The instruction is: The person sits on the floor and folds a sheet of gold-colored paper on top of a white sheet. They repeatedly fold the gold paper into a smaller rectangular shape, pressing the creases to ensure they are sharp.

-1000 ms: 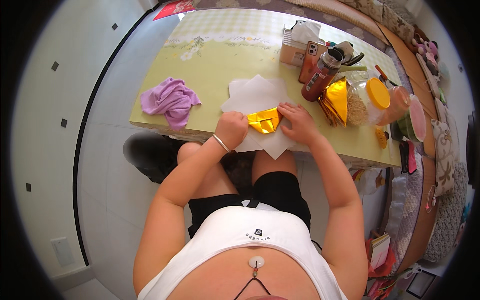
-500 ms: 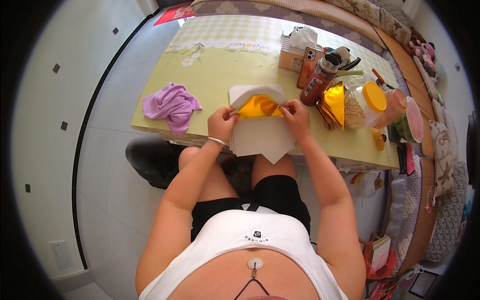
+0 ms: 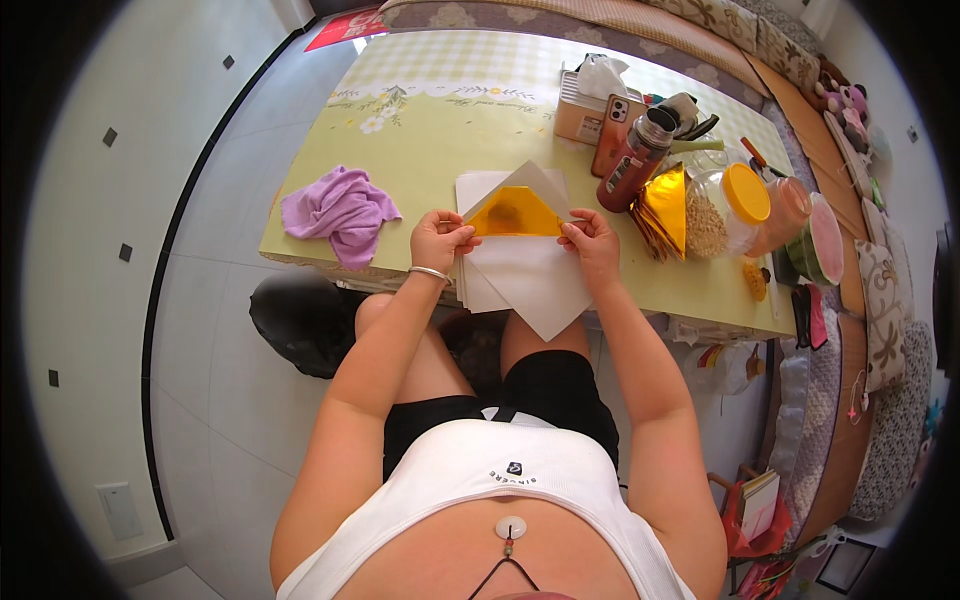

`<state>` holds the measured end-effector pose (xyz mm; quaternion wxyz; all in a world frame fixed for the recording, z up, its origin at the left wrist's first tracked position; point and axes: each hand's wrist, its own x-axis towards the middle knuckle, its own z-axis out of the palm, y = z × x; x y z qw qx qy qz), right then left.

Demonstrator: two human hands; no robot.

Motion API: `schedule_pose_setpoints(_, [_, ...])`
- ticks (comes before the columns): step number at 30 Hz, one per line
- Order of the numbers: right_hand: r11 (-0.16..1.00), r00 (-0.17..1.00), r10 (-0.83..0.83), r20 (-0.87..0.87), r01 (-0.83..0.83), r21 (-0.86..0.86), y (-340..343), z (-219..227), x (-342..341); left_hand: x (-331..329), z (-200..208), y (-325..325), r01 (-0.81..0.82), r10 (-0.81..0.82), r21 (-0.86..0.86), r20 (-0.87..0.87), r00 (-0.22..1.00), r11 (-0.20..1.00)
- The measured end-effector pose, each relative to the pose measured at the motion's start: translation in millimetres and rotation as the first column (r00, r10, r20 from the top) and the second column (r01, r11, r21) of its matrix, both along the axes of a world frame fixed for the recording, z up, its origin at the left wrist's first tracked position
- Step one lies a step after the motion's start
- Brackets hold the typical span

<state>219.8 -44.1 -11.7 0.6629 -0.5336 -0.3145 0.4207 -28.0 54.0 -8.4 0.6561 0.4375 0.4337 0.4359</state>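
Note:
A sheet of gold foil paper [image 3: 515, 212] with a white back lies turned cornerwise in front of me, a gold band folded up across its middle. My left hand [image 3: 441, 243] pinches the left end of the fold between thumb and fingers. At the right end, my right hand [image 3: 591, 242] pinches the paper the same way. One white corner points toward my lap past the table edge, and another points away. Beneath it lies a stack of white-backed sheets [image 3: 479, 287], partly covered by the held one.
A crumpled purple cloth [image 3: 343, 215] lies left. To the right are folded gold paper pieces [image 3: 663, 208], a dark red flask [image 3: 636, 160], a phone [image 3: 612, 137], a yellow-lidded jar [image 3: 722, 205] and a cut watermelon [image 3: 822, 240]. A tissue box [image 3: 580, 112] stands behind them.
The sheet's far part, curled over before, now lies flatter with its corner pointing away. Its near corner reaches slightly closer to me. Both hands keep pinching the ends of the fold.

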Motion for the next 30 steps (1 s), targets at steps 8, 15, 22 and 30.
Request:
schedule_pose_setpoints(8, [0.982,0.996,0.076,0.054,-0.065,-0.176,-1.8,5.0,9.2,-2.2,1.1,4.0,0.081,-0.084,-0.037,-0.083,0.993,0.996])
schedule_pose_setpoints(15, [0.989,0.986,0.051,0.161,-0.027,-0.145,-0.2,6.2,1.2,-4.1,5.0,7.7,0.125,-0.126,-0.020,-0.148,0.981,0.992])
schedule_pose_setpoints(22, [0.997,0.983,-0.001,0.183,0.014,-0.072,-1.2,2.9,-6.3,-7.6,7.7,12.5,0.224,-0.057,0.274,-0.509,0.859,0.935])
schedule_pose_setpoints(30, [0.991,0.910,-0.115,0.399,0.135,-0.023,4.0,-21.5,-11.6,56.2,97.1,-46.7,0.384,-0.360,-0.174,0.157,0.920,0.907])
